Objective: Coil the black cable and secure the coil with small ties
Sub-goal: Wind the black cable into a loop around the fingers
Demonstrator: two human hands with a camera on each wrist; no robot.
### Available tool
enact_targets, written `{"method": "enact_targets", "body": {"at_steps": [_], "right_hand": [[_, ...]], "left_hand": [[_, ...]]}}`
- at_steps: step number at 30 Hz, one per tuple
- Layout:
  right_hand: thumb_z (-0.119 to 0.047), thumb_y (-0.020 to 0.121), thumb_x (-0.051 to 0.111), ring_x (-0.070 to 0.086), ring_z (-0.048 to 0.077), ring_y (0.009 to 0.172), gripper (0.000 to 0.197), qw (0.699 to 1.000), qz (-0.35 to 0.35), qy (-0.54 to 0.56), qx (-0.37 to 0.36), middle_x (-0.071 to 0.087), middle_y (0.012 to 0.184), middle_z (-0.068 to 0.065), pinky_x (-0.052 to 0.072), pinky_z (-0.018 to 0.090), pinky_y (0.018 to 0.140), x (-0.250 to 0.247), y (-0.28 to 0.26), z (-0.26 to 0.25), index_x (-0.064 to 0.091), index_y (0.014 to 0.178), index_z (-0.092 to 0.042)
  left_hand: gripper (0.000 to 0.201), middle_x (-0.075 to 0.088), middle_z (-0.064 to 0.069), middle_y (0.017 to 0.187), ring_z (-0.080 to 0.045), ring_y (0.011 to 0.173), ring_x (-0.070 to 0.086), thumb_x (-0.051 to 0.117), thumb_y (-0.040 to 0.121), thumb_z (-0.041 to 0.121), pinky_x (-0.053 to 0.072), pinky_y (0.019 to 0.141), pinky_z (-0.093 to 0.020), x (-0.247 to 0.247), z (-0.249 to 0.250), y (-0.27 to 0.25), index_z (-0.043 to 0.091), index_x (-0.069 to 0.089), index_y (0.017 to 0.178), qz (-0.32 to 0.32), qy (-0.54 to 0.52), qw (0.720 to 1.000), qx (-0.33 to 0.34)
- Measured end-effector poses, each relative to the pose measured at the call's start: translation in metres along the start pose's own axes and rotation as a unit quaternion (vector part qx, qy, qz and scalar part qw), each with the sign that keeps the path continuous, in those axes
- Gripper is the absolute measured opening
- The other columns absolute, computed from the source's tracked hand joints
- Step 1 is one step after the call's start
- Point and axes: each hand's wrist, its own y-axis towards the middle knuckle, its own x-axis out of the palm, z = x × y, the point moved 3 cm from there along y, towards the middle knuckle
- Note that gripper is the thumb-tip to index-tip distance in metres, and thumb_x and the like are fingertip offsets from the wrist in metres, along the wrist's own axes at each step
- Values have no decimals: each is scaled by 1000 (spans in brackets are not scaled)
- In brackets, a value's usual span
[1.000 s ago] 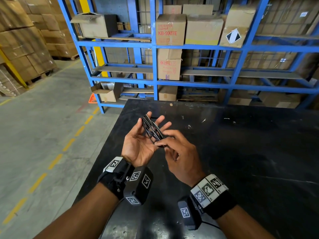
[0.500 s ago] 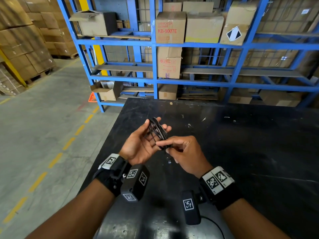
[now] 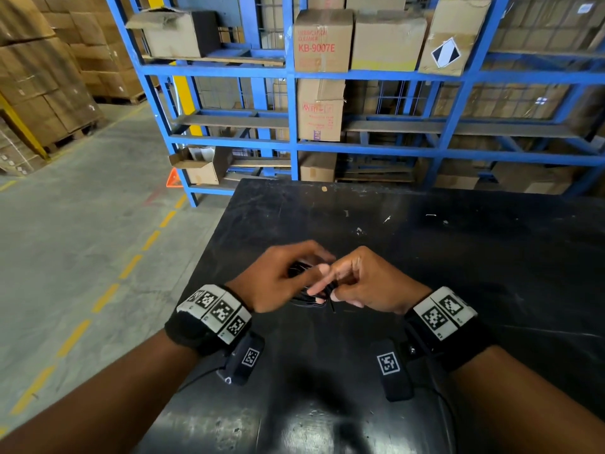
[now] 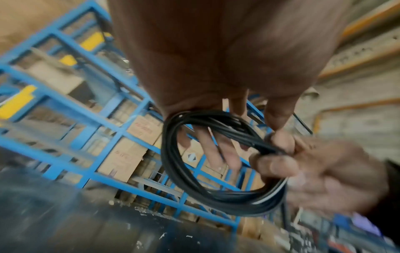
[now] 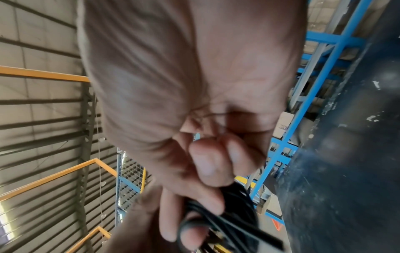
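Head view: both hands meet low over the black table (image 3: 425, 257), near its left front part. Left hand (image 3: 278, 280) back-up, fingers curved over the black cable coil (image 3: 307, 301); right hand (image 3: 366, 283) just beside it, fingertips touching the coil's right edge. Only a few dark strands show under the knuckles, and a thin loose end pokes down toward the table. The coil sits between the two hands and looks just clear of the surface, though contact is hard to rule out against the dark top. No tie is clear here. Left wrist view: coil (image 4: 207, 164) hangs as a near-round loop of several turns off the left hand's fingers (image 4: 216, 150), which pass through the loop. Right hand (image 4: 320, 171) comes in from the right and pinches the bundled strands at the loop's upper right, so the strands run out leftward and down from the pinch. Blurred. Right wrist view: right hand (image 5: 194, 154) curled, thumb and forefinger clamped on the cable bundle (image 5: 227, 222), strands running on toward the lower right edge; something thin seems looped around one fingertip, cannot tell whether it is tie or cable. Judgement: coiling looks done, tying step in hand. Key relation: the pinch point is on the right hand's side of the loop, so the tie wrap likely goes there, crosswise to the strands, while the left hand keeps the loop open.
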Motion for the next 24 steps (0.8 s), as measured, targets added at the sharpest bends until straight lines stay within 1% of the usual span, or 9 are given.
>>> {"method": "enact_targets", "body": {"at_steps": [2, 4, 6, 8, 10, 13, 17, 20, 24], "right_hand": [[15, 81, 62, 43, 14, 43, 39, 1000, -27, -9, 6, 66, 62, 30, 36, 25, 50, -4, -1, -4, 82, 100, -13], [19, 83, 61, 43, 9, 42, 31, 999, -31, 25, 8, 67, 58, 12, 34, 26, 49, -8, -4, -7, 71, 95, -8], [20, 87, 59, 43, 6, 42, 31, 996, -18, 84, 11, 69, 65, -1, 34, 25, 47, -9, -7, -8, 51, 92, -9], [19, 91, 57, 43, 8, 44, 32, 987, 20, 157, 2, 75, 86, 14, 36, 19, 44, -9, -10, -5, 44, 95, -10], [13, 95, 56, 47, 6, 46, 25, 975, 82, 208, -11, 69, 96, 29, 36, 17, 43, -6, -13, 0, 46, 101, -9], [-3, 95, 63, 55, 4, 50, 24, 963, 158, 217, -22, 73, 100, 25, 43, 18, 49, 7, -20, 3, 48, 114, -3], [-6, 89, 76, 70, 32, 69, 29, 939, 314, 97, -100, 75, 100, 10, 57, 31, 56, 21, -24, 6, 64, 115, -8], [-10, 88, 77, 61, 16, 48, 23, 899, 411, 18, -154, 77, 91, -4, 51, 22, 50, 20, -26, 9, 77, 111, -12], [-10, 86, 79, 66, 0, 57, 21, 888, 426, -16, -172, 79, 93, 0, 52, 16, 56, 17, -25, 12, 80, 108, -8]], "left_hand": [[35, 71, 3, 76, -9, 71, 69, 47, 106, 47, 56, 71, -33, 7, 1, 5, 27, 69, 87, -56, 27, 997, -35], [52, 62, 6, 61, -8, 55, 60, 38, 105, 52, 49, 63, -23, 11, -2, 6, 27, 66, 69, -60, 10, 995, -77], [65, 52, 4, 53, -10, 47, 51, 38, 104, 52, 45, 58, -23, 14, -5, 6, 10, 59, 60, -19, -11, 996, -90], [71, 42, 0, 48, -16, 44, 43, 41, 105, 50, 41, 53, -29, 16, -9, 6, -2, 45, 57, 42, -56, 993, -96], [70, 38, -3, 49, -19, 45, 39, 43, 107, 46, 38, 52, -33, 19, -14, 7, -1, 37, 56, 96, -99, 985, -104], [70, 38, -2, 46, -19, 43, 40, 42, 107, 48, 38, 51, -33, 24, -13, 8, 7, 38, 50, 157, -123, 973, -115], [67, 36, 4, 42, -14, 38, 37, 38, 108, 47, 37, 46, -27, 35, -8, 6, 25, 36, 44, 214, -208, 940, -163], [63, 28, 4, 46, -14, 42, 29, 37, 107, 49, 35, 43, -25, 46, -1, 5, 20, 30, 52, 223, -307, 904, -199], [60, 24, 4, 49, -13, 43, 28, 38, 106, 51, 36, 46, -26, 53, -2, 2, 19, 29, 56, 201, -358, 886, -215]]}}
